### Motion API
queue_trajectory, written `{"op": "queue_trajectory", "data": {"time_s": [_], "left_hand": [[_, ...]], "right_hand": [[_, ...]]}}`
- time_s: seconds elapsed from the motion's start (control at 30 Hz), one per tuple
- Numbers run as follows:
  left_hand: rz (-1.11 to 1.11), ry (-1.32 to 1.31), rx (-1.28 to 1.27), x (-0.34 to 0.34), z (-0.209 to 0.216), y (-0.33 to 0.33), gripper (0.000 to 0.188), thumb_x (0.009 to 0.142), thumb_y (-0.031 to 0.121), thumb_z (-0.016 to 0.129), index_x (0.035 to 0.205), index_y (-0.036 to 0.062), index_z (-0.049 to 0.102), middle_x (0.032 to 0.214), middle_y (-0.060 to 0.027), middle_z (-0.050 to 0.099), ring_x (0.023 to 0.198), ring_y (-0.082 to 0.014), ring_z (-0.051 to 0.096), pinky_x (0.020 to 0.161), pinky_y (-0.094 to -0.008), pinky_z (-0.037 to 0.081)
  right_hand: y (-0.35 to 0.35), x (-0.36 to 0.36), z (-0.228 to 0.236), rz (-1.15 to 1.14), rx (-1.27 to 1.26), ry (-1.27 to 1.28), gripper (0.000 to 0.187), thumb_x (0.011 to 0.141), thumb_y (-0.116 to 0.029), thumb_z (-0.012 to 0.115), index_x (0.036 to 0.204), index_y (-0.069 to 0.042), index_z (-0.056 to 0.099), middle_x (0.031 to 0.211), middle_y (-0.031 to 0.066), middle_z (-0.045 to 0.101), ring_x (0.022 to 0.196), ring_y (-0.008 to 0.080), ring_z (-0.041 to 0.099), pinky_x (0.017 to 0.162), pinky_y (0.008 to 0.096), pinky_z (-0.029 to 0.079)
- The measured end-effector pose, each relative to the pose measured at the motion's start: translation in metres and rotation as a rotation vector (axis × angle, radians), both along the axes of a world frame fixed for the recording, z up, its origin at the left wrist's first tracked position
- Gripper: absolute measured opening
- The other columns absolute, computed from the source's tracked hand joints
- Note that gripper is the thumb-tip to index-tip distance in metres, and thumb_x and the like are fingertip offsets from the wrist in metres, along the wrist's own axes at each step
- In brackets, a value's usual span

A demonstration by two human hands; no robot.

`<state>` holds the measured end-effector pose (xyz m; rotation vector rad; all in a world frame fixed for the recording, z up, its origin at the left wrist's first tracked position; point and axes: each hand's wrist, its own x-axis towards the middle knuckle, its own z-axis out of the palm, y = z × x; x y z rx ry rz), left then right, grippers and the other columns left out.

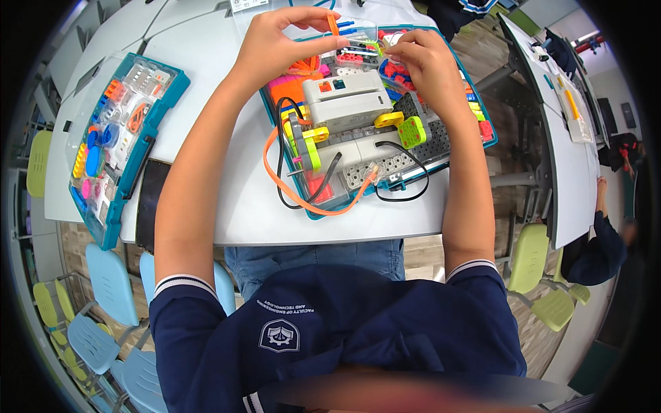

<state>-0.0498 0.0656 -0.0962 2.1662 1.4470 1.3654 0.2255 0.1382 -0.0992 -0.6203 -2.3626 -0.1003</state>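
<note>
My left hand holds a thin orange plastic building piece between thumb and fingers, above the far part of the parts case. Across from it, my right hand has its fingertips pinched together beside a lime-green piece; what they grip is too small to make out. Nearer to me, a partly built model with a light grey block rests over the open case, its teal rim showing at the right. Yellow connectors and lime-green connectors are on the model. Neither hand touches the grey block.
An orange cable and a black cable loop out toward the white table's front edge. At the left lies a second teal case with sorted parts, beside a dark flat object. Chairs and another table stand around.
</note>
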Motion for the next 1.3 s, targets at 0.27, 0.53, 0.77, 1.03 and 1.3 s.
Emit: {"op": "queue_trajectory", "data": {"time_s": [0.27, 0.53, 0.77, 1.03, 1.3], "left_hand": [[0.012, 0.059, 0.067, 0.003, -0.003, 0.001, 0.053, 0.075, 0.038, 0.09, 0.12, 0.014, 0.078, 0.106, -0.0049, 0.078, 0.102, -0.0175, 0.069, 0.095, -0.0339, 0.051], [-0.068, 0.078, 0.168, 0.014, -0.001, -0.002, 0.048, 0.075, 0.027, 0.091, 0.119, 0.0134, 0.078, 0.108, -0.005, 0.078, 0.098, -0.015, 0.071, 0.093, -0.0329, 0.055], [-0.105, 0.028, 0.185, 0.024, 0.003, -0.007, 0.046, 0.071, 0.022, 0.093, 0.114, 0.0135, 0.079, 0.106, -0.0034, 0.077, 0.09, -0.014, 0.069, 0.086, -0.0295, 0.056], [-0.094, 0.116, 0.229, 0.024, 0.008, -0.012, 0.046, 0.069, 0.02, 0.093, 0.113, 0.0141, 0.08, 0.097, -0.0021, 0.076, 0.08, -0.0115, 0.063, 0.076, -0.0267, 0.054], [-0.111, 0.14, 0.239, 0.028, 0.009, -0.011, 0.045, 0.069, 0.018, 0.093, 0.112, 0.0143, 0.08, 0.094, -0.0001, 0.075, 0.076, -0.0124, 0.063, 0.072, -0.0257, 0.054]], "right_hand": [[-0.007, -0.006, 0.007, 0.014, -0.048, 0.088, 0.016, 0.091, -0.004, 0.069, 0.105, -0.008, 0.077, 0.098, 0.0072, 0.071, 0.093, 0.0241, 0.065, 0.082, 0.035, 0.052], [-0.033, -0.019, 0.019, 0.117, -0.401, 0.185, 0.019, 0.1, -0.019, 0.064, 0.104, -0.001, 0.069, 0.086, 0.0108, 0.068, 0.076, 0.0232, 0.061, 0.069, 0.0353, 0.048], [-0.037, -0.023, 0.016, 0.176, -0.76, 0.291, 0.026, 0.1, -0.027, 0.066, 0.098, -0.001, 0.068, 0.071, -0.0006, 0.059, 0.06, 0.0057, 0.044, 0.054, 0.0265, 0.037], [-0.032, -0.018, 0.022, 0.254, -0.988, 0.279, 0.027, 0.102, -0.026, 0.06, 0.085, -0.005, 0.062, 0.064, -0.0065, 0.043, 0.057, 0.003, 0.036, 0.051, 0.0248, 0.026], [-0.031, -0.016, 0.027, 0.312, -1.271, 0.347, 0.032, 0.1, -0.022, 0.059, 0.073, -0.013, 0.046, 0.063, -0.0084, 0.035, 0.054, 0.0032, 0.029, 0.049, 0.0243, 0.022]]}}
